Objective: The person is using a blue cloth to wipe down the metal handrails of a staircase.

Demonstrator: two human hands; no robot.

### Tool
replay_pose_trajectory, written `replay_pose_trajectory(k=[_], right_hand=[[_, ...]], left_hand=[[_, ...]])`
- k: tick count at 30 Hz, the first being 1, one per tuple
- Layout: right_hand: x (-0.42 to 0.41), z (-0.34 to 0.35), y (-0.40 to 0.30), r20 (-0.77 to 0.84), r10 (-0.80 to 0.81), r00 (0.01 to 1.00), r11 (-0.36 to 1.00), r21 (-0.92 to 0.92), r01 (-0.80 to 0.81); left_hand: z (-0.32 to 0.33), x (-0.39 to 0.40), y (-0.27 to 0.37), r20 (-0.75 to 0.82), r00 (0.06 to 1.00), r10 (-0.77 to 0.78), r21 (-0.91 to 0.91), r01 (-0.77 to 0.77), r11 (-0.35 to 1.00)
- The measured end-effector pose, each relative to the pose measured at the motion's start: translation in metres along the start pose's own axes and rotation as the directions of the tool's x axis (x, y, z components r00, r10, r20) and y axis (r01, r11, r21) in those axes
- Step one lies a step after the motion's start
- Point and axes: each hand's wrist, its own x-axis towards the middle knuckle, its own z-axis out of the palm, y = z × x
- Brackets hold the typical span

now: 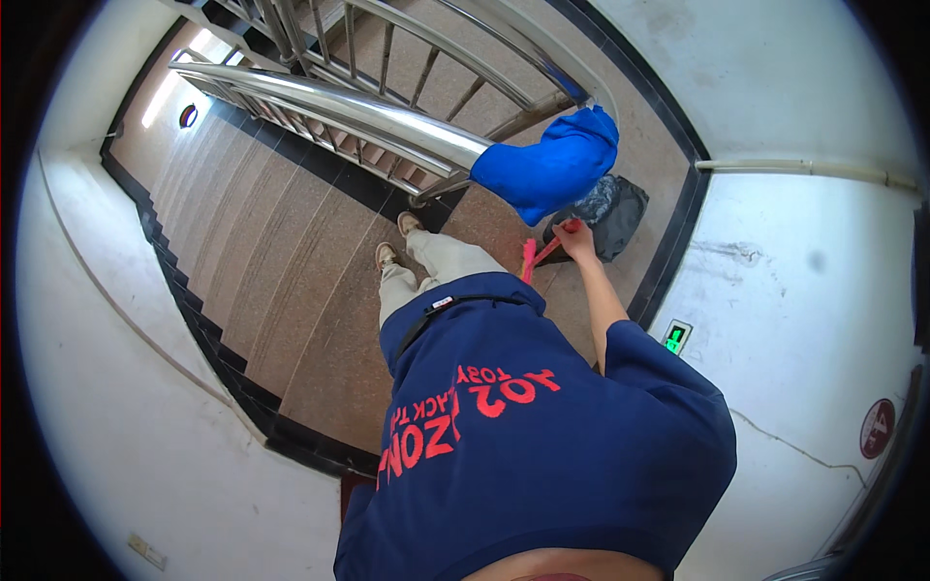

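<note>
My right hand (574,236) is closed around a slim red item (551,249), perhaps a handle; its exact kind is unclear. A pink piece (528,260) lies at or joins its lower end. Just above the hand in the picture, a blue cloth (552,167) covers the curved end of the metal handrail (327,102). Behind the hand, a black plastic bag (625,214) rests on the landing floor, partly hidden by the cloth and hand. My left hand is out of view.
Stone steps (240,218) with black edging descend at the left. Metal balusters (385,54) stand between the flights. White walls flank both sides; the right one (785,290) carries a pipe (799,167) and a green-lit sign (676,338). My feet stand near the railing's base.
</note>
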Motion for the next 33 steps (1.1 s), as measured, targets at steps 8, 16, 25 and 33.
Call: replay_pose_trajectory(k=[8, 16, 25, 33], right_hand=[[0.015, 0.052, 0.006, -0.203, 0.025, 0.979, 0.937, 0.345, 0.048], [-0.001, 0.025, 0.043, -0.463, 0.336, 0.82, 0.897, 0.423, -0.128], [-0.184, -0.017, 0.099, -0.412, 0.785, 0.462, 0.542, 0.819, -0.188], [-0.349, 0.008, 0.106, -0.501, 0.711, 0.493, 0.629, 0.767, -0.128]], left_hand=[[-0.056, 0.029, 0.047, -0.127, 0.977, 0.174, 0.158, -0.153, 0.975], [-0.004, 0.089, 0.226, -0.108, 0.937, 0.332, 0.338, -0.28, 0.899], [0.25, -0.01, 0.404, 0.803, 0.274, 0.529, 0.426, -0.885, -0.187], [0.348, 0.008, 0.381, 0.956, 0.166, 0.242, 0.256, -0.876, -0.409]])
